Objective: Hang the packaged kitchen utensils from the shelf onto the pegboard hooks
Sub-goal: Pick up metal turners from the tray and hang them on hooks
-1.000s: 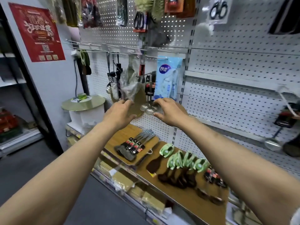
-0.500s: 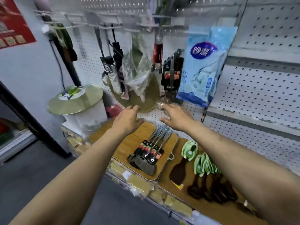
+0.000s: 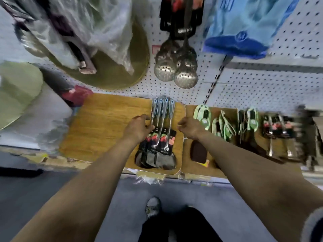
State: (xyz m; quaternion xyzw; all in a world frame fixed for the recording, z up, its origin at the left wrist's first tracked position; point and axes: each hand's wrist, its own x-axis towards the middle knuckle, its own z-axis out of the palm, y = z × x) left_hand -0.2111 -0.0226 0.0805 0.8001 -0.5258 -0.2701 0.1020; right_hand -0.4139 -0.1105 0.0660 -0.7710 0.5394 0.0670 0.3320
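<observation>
A stack of packaged steel spatulas with dark red-printed cards lies on a wooden board on the shelf, handles pointing at the pegboard. My left hand is at the stack's left edge, with its fingertips against the leftmost handle; a grip is not clear. My right hand hovers just right of the stack, fingers loosely curled and holding nothing. Two perforated ladles on dark cards hang from the pegboard above the stack.
Green-carded dark utensils and more dark-carded ones lie on the board to the right. A blue package, a clear plastic bag and a round gold tray hang above. My shoe shows below the shelf edge.
Both hands have dropped from the hanging ladles on the pegboard down to the spatula stack on the shelf. The view has tilted downward.
</observation>
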